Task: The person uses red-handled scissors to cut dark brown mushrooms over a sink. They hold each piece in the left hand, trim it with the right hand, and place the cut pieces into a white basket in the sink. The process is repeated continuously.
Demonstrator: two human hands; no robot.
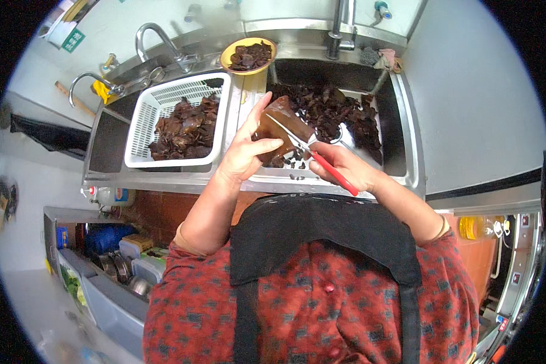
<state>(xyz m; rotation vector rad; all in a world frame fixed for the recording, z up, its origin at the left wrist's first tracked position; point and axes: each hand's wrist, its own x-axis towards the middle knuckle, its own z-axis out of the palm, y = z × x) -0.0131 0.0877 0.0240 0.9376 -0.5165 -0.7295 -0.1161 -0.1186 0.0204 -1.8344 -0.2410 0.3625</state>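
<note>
Above the front of the right sink basin, my left hand [243, 154] holds a wide, thin, brown piece of wood ear fungus [269, 132], its thumb across it and a finger stretched up behind. My right hand [343, 161] grips scissors with red handles [331, 172], and their blades lie across the piece. Small dark trimmings [295, 159] are scattered below on the white basin bottom. Further back in the basin spreads a heap of dark wood ear fungus [327, 109]. My fingers partly hide the held piece.
A white plastic basket [136, 145] with wood ear pieces [186, 129] sits over the left basin. Behind the divider stands a yellow bowl [225, 57] of darker fungus. Faucets [335, 38] rise along the back; cloths [386, 60] lie at the back right corner.
</note>
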